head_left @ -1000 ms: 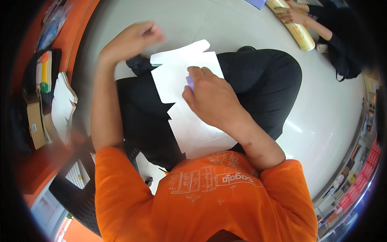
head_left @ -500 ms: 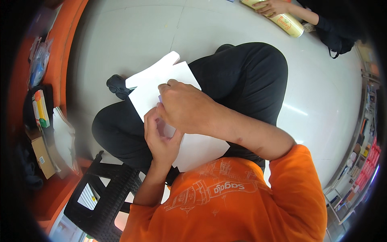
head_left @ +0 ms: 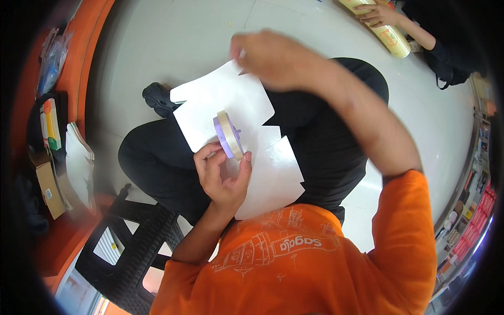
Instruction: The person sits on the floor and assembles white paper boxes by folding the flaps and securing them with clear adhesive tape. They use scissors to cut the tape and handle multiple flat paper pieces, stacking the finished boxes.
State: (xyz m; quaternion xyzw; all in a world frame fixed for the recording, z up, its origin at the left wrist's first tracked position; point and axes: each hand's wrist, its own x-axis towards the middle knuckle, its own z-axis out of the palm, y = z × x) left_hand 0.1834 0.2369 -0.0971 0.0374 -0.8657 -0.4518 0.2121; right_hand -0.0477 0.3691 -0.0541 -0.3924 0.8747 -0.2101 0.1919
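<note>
My left hand (head_left: 223, 181) holds a roll of pale tape (head_left: 226, 134) on a purple holder, gripped between thumb and fingers at its near end. Under it, across my lap, lies a white glossy card sheet (head_left: 205, 102) with cut flaps and fold lines, like an unfolded box. Beyond the sheet's far edge, my right hand (head_left: 273, 58) is blurred by motion. Its fingers are curled in a pinch, with a small pale bit showing at the tips that I cannot make out.
A black plastic stool (head_left: 136, 247) stands at the near left. An orange shelf (head_left: 79, 94) along the left holds a stack of white sheets (head_left: 79, 168) and small boxes. At the far right, another person's hand (head_left: 380, 13) rests on a yellow cylinder (head_left: 391, 39). Stocked shelves (head_left: 464, 226) line the right.
My right hand has moved away from the tape roll to the sheet's far edge. The roll, hidden before, now shows in my left hand, and more of the sheet is uncovered.
</note>
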